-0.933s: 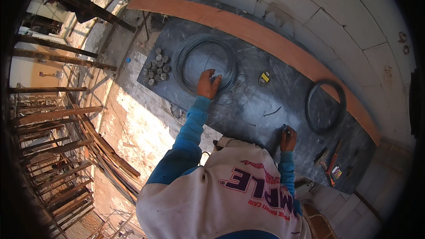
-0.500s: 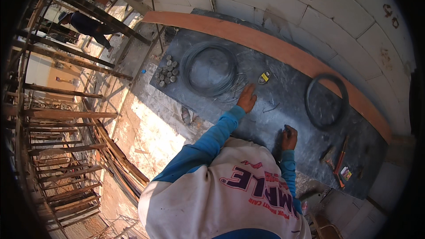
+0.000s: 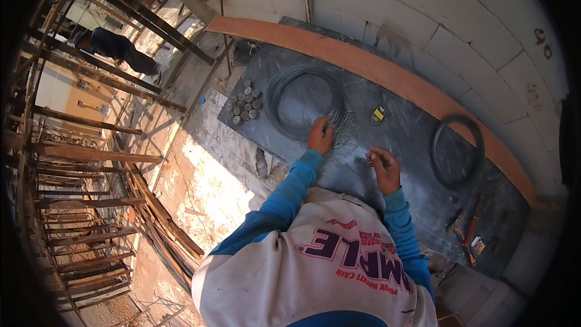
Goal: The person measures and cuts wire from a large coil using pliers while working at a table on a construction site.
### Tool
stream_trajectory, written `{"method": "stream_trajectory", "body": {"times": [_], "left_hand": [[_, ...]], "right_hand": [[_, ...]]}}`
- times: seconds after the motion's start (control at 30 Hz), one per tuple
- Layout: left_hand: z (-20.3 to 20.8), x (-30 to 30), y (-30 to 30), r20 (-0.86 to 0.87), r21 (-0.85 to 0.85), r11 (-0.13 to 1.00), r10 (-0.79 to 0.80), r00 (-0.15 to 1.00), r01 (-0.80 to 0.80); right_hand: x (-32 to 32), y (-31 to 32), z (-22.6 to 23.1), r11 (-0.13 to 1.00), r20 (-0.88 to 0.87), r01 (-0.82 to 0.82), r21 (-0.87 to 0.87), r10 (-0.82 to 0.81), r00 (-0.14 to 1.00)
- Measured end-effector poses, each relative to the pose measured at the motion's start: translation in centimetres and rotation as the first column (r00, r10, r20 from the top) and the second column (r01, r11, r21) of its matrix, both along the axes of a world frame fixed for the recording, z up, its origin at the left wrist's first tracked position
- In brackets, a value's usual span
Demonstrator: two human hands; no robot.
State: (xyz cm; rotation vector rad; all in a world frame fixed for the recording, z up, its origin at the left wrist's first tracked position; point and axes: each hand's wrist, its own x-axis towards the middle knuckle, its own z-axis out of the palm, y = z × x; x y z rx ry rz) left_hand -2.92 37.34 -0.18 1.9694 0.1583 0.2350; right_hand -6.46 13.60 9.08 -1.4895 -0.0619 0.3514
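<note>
My left hand (image 3: 321, 135) is at the near right edge of a coil of thin grey wire (image 3: 270, 104), its fingers bent in against the wire. Loose wire ends (image 3: 346, 126) fan out beside it. To the right, my right hand (image 3: 385, 171) is raised over the dark sheet (image 3: 417, 203), thumb and fingers curled together; anything pinched there is too small to make out. A yellow and black oval item (image 3: 378, 114) lies beyond the hands. Both hands work above the dark sheet, sleeves reaching in from below.
Grey lumps (image 3: 245, 104) cluster left of the coil. A second, darker coil (image 3: 437, 156) lies right, near a hammer (image 3: 471, 230) and small packet (image 3: 478, 244). A reddish board (image 3: 363, 60) runs along the block wall (image 3: 417, 6). Timber scaffolding (image 3: 91, 157) and another person (image 3: 115, 49) are left.
My left hand has moved left onto the wire coil and its fingers have bent. My right hand has moved farther forward and left. The view has shifted slightly; the other person has changed position.
</note>
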Motion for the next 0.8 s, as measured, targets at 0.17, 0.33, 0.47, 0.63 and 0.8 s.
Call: {"method": "stream_trajectory", "body": {"times": [0.17,0.33,0.47,0.63,0.8], "left_hand": [[1.1,3.6,7.7,0.060,0.303,0.948,0.088,0.994,-0.102],[1.1,10.2,15.1,0.029,0.540,0.829,0.152,0.988,-0.143],[-0.4,15.2,18.1,-0.101,0.717,0.697,0.130,0.986,-0.019],[-2.2,19.3,19.8,-0.516,0.691,0.631,0.090,0.852,0.352],[-3.1,20.5,20.8,-0.468,0.701,0.608,0.001,0.883,0.371]], "right_hand": [[5.0,11.2,3.8,0.986,0.180,-0.041,-0.161,0.070,0.981],[9.2,17.8,2.3,0.894,0.369,0.146,-0.424,0.023,0.929],[12.1,18.6,-2.0,0.740,0.378,0.249,-0.625,0.008,0.926],[12.9,17.4,-7.4,0.535,0.139,0.157,-0.830,-0.074,0.988],[12.1,17.6,-11.2,0.450,0.070,0.139,-0.882,-0.167,0.983]]}}
